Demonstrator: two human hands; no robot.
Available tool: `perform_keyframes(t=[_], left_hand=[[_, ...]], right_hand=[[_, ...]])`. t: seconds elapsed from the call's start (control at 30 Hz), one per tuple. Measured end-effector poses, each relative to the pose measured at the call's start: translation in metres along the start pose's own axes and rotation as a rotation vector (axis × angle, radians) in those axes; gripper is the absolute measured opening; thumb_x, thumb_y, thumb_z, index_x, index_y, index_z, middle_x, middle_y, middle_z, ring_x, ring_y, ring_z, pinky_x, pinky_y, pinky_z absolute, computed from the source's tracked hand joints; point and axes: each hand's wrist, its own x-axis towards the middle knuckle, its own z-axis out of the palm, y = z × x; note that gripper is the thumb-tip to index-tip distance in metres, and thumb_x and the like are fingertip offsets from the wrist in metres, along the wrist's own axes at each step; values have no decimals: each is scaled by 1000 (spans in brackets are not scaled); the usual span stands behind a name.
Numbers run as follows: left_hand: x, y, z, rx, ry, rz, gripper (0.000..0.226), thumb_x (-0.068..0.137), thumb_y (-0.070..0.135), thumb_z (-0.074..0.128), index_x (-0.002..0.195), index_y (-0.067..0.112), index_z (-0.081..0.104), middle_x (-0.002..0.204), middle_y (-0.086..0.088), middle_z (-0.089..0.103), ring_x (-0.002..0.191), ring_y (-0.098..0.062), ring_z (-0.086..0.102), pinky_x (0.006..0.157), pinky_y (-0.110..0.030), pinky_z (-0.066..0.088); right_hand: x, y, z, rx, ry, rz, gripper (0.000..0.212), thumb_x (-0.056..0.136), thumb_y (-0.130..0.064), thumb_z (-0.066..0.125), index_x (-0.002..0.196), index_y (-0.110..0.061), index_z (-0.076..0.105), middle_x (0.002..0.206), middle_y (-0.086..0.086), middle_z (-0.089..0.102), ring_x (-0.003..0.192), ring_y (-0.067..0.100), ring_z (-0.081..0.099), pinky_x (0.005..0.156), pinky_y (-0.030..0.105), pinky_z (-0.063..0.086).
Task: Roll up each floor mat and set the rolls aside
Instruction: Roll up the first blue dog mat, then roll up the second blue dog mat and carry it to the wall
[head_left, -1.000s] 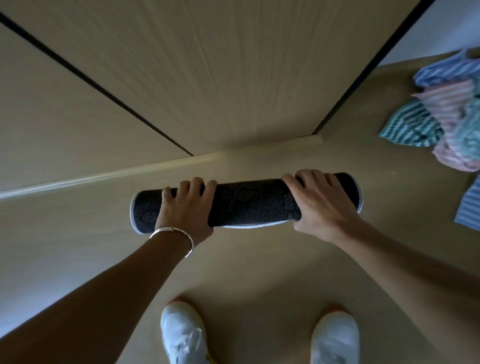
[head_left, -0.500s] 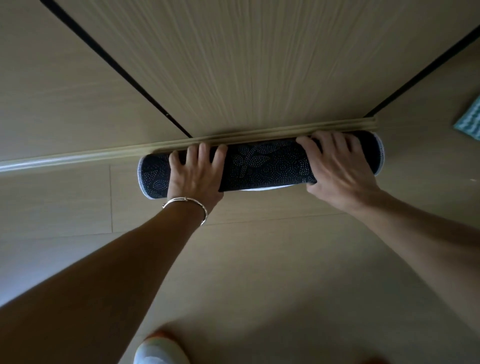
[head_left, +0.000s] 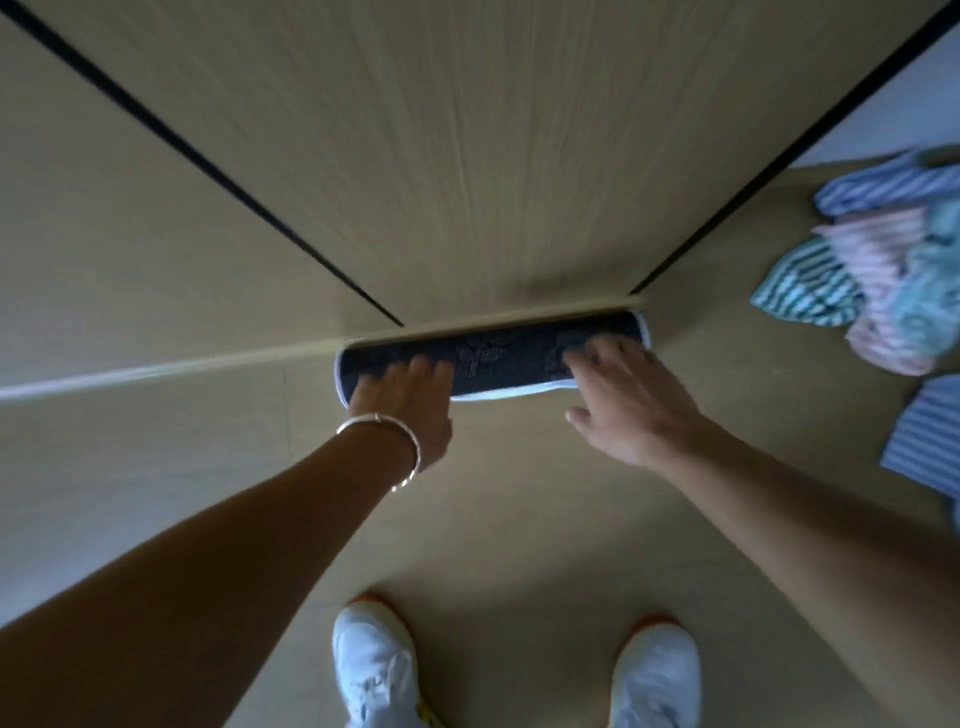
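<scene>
Roll of dark, dot-patterned floor mat with white edging (head_left: 498, 358) lies on the pale wooden floor (head_left: 519, 519), its length running from nine to three o'clock and its far side tight against the light skirting strip (head_left: 182, 366) at the foot of tall, pale wood-grain panels (head_left: 493, 156). Toward its nine o'clock end the left hand (head_left: 405, 405) rests palm-down, fingers (head_left: 415, 369) straight and close together on top of the floor mat, curled round nothing. Toward the three o'clock end the right hand (head_left: 628, 405) reaches in with fingers (head_left: 597, 353) spread and loose, their blurred tips on the fabric and the thumb held apart over the floor; whether they press cannot be told. A thin silver bracelet (head_left: 374, 419) circles the left wrist. At six o'clock from the floor mat stand two white shoes, the left shoe (head_left: 374, 670) and the right shoe (head_left: 657, 670), well apart from it. At three o'clock, near the picture's edge, sits a heap of crumpled striped cloths in blue, pink and green (head_left: 883, 291).
</scene>
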Motion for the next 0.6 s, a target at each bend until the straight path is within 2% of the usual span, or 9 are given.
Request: perform_keyframes(t=[0.07,0.1,0.17,0.23,0.3,0.4,0.5,0.6], left_hand=[[-39,6,-52,-56,-113,63,41,94,32,45,131,18,36,133,-6,49,121,-28,50,94,-38,41],[-59,8,-80,-56,-170,108,39,95,31,44,131,17,37,132,-7,51,121,-29,51,93,-37,41],[-96,13,-143,-4,-234,222,32,95,29,45,125,16,45,129,-9,55,119,-30,52,94,-36,42],[-134,18,-212,78,-225,312,27,93,29,50,117,17,55,124,-8,59,115,-29,55,92,-35,43],[-175,24,-289,109,-188,338,27,89,31,56,112,17,62,117,-6,63,110,-27,59,88,-31,45],[-245,31,-408,44,-70,344,26,88,40,57,103,20,66,106,-3,67,106,-23,60,86,-28,45],[-319,36,-496,5,40,383,29,96,43,42,106,24,61,112,-1,64,113,-20,53,93,-28,40],[-388,49,-565,66,114,420,27,97,36,40,114,27,59,119,2,61,114,-19,53,93,-29,40]], right_hand=[[-34,-3,-46,84,-137,-20,33,92,-34,52,119,-15,52,119,6,54,107,24,55,83,31,42],[-52,-4,-72,114,-222,-31,31,93,-34,49,118,-16,55,120,5,57,105,23,58,81,30,45],[-86,-6,-134,125,-348,-57,33,95,-35,45,118,-17,58,124,6,59,110,23,58,86,32,47],[-126,-5,-207,142,-392,-48,29,99,-32,40,106,-14,61,120,8,61,108,24,57,79,27,41],[-168,-3,-286,196,-379,4,30,102,-30,34,100,-14,60,118,11,61,107,25,57,74,26,34],[-229,-1,-397,257,-291,53,38,102,-38,34,117,-13,59,124,12,58,112,25,54,80,27,36],[-296,-6,-489,264,-195,69,46,97,-49,37,126,-19,58,131,4,56,117,23,52,97,35,41],[-358,-9,-560,232,-106,28,48,95,-54,40,130,-25,55,135,-2,55,120,19,51,101,39,40]])
